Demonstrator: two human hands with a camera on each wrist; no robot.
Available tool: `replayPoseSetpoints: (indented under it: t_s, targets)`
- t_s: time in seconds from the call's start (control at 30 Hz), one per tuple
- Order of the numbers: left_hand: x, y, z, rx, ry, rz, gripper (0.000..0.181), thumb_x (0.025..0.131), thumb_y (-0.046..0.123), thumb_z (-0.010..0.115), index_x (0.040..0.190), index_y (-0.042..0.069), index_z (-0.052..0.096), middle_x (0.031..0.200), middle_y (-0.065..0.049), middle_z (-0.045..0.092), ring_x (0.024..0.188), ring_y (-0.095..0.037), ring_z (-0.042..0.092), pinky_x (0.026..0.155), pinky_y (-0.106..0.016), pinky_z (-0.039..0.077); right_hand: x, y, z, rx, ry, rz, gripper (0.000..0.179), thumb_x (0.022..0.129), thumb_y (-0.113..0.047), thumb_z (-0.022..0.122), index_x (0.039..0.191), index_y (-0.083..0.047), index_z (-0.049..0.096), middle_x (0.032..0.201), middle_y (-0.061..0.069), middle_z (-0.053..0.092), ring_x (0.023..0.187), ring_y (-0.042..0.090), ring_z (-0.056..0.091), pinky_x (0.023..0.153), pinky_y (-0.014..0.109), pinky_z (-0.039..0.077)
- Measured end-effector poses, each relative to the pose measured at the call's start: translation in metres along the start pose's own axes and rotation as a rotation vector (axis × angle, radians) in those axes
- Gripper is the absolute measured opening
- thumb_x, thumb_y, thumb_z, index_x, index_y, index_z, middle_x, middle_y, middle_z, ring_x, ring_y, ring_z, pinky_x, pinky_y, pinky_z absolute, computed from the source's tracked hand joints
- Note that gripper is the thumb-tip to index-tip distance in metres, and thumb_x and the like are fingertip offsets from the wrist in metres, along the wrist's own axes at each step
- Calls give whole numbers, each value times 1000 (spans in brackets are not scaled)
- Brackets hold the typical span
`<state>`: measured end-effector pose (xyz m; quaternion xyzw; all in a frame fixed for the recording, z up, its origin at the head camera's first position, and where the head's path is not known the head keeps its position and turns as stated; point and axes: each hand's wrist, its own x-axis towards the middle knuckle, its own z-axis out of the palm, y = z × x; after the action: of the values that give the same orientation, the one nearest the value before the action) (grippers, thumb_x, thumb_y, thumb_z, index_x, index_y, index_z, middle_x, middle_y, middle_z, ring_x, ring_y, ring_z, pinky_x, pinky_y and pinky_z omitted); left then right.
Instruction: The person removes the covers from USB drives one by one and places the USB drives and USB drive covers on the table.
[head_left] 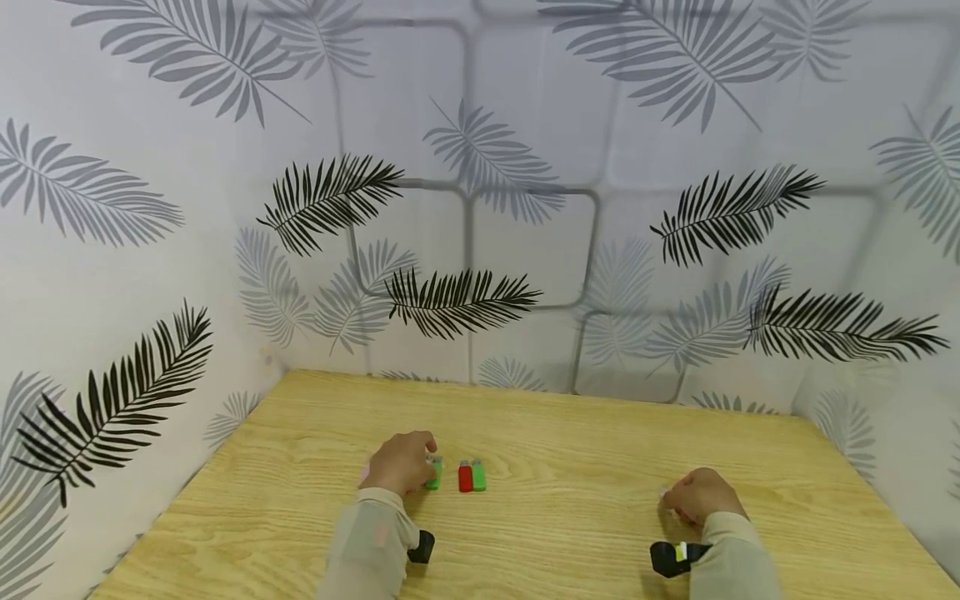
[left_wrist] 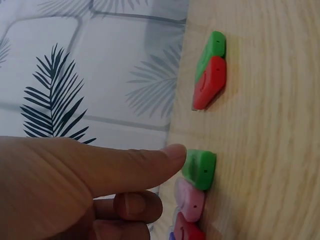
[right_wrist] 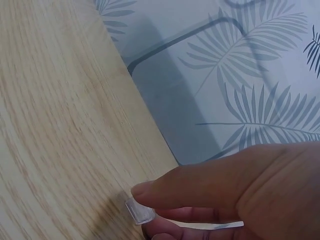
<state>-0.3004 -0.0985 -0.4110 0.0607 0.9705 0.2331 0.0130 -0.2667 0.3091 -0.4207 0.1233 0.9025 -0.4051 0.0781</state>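
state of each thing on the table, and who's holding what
Clear piece: pinched by right hand
Nearer green stick: at left hand's thumb, contact unclear
Pink stick: lying beside it
Nearer red stick: partly cut off
Blue thing: mostly cut off
Separate red stick: lying, untouched
Separate green stick: likewise

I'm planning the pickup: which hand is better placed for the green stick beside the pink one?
Likely the left hand: its thumb is at the green stick. The right hand is farther away, pinching a clear piece.
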Motion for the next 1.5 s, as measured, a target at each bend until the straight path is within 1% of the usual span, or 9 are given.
replayPoseSetpoints:
  t_s: [0.13, 0.4, 0.57, 0.77, 0.9, 1.07, 1.23, 1.43, 1.5]
  targets:
    - [2, -1, 5, 11, -11, 3, 30, 80, 15, 78, 108, 10, 66, 103, -7, 67, 85, -25, 60, 70, -42, 49, 0, 1, 0, 57, -23, 18, 27, 80, -6, 67, 61, -13, 49, 51, -2, 43, 43, 8, 32, 42, 23, 31]
    - [2, 0, 6, 36, 1, 23, 31, 78, 18, 81, 104, 10, 66, 101, -5, 68, 84, -24, 61, 69, -41, 50, 0, 1, 0, 39, -15, 2, 17, 80, -7, 67, 69, -7, 54, 55, 0, 48, 47, 10, 38, 45, 24, 35]
    - [2, 1, 9, 23, 13, 38, 32, 78, 17, 81, 106, 9, 66, 104, -7, 67, 87, -26, 62, 73, -43, 52, -1, 1, -2, 87, -23, 17, 25, 89, -13, 59, 66, -9, 49, 56, 1, 50, 45, 8, 36, 44, 22, 33]
    - [2, 4, 13, 7, 36, 65, 35, 77, 13, 81, 107, 8, 64, 98, -6, 67, 76, -24, 60, 66, -41, 51, -2, 3, -6, 45, 8, 2, 30, 94, -24, 51, 73, -4, 58, 59, 3, 57, 48, 10, 44, 48, 24, 40]
    - [3, 5, 15, -29, 61, 79, 32, 76, 7, 80, 104, 7, 64, 91, -6, 66, 72, -22, 58, 64, -41, 49, -2, 2, -7, 21, 27, -17, 35, 94, -26, 50, 67, -7, 58, 56, 2, 56, 47, 9, 44, 48, 25, 41]
    - [4, 6, 17, -57, 51, 102, 30, 77, 3, 77, 103, 7, 64, 90, -7, 66, 66, -21, 54, 60, -38, 46, -4, -3, -7, -9, 46, -31, 38, 94, -28, 50, 61, -10, 55, 52, 0, 54, 43, 9, 41, 46, 25, 38]
    - [2, 6, 12, -65, 76, 120, 27, 79, 4, 76, 103, 8, 64, 88, -7, 66, 65, -20, 54, 59, -37, 46, -4, -12, -8, -5, 34, -43, 31, 96, -29, 50, 76, -6, 55, 60, 3, 56, 49, 12, 47, 50, 28, 42]
    - [2, 8, 0, -114, 105, 140, 29, 80, 6, 73, 107, 9, 63, 55, -2, 51, 46, -14, 36, 48, -29, 35, -9, -31, -9, 1, 23, -89, 38, 97, -32, 51, 104, 5, 55, 84, 13, 63, 67, 19, 58, 58, 31, 48]
    - [1, 9, -3, -129, 109, 145, 30, 79, 6, 73, 107, 10, 62, 53, 1, 50, 44, -12, 37, 47, -28, 34, -13, -37, -9, -12, 27, -118, 40, 98, -33, 51, 106, 5, 54, 89, 15, 64, 72, 21, 61, 60, 33, 49]
